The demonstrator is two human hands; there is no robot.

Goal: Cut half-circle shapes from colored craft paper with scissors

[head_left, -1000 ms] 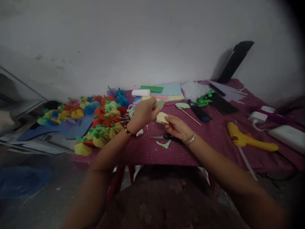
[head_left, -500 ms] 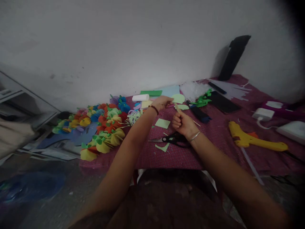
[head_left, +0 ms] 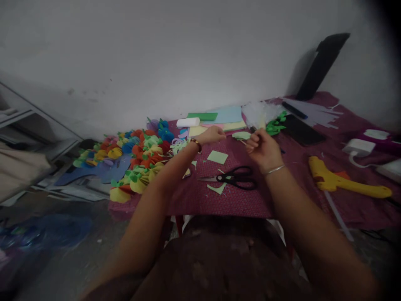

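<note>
My left hand (head_left: 213,135), with a beaded bracelet, is over the back middle of the table, its fingers curled together; what they hold, if anything, does not show. My right hand (head_left: 265,151) is raised to the right of it, closed on a pale yellow-green paper strip (head_left: 262,121) that points up from the fingers. Between the hands lies a light green curved paper piece (head_left: 241,136). Nearer my body are a square of light green paper (head_left: 217,157), black-handled scissors (head_left: 236,177) lying partly open, and a curved green paper scrap (head_left: 217,189).
Colourful paper fruit shapes (head_left: 147,154) crowd the table's left side. A white roll (head_left: 188,122), a green roll (head_left: 203,116) and blue paper (head_left: 226,113) lie by the wall. On the right are a black phone (head_left: 302,130) and a yellow glue gun (head_left: 347,179).
My right hand has moved right and up, away from the scissors, with the paper strip. The left hand stays near its place. The light green half-round paper at the back is no longer visible there.
</note>
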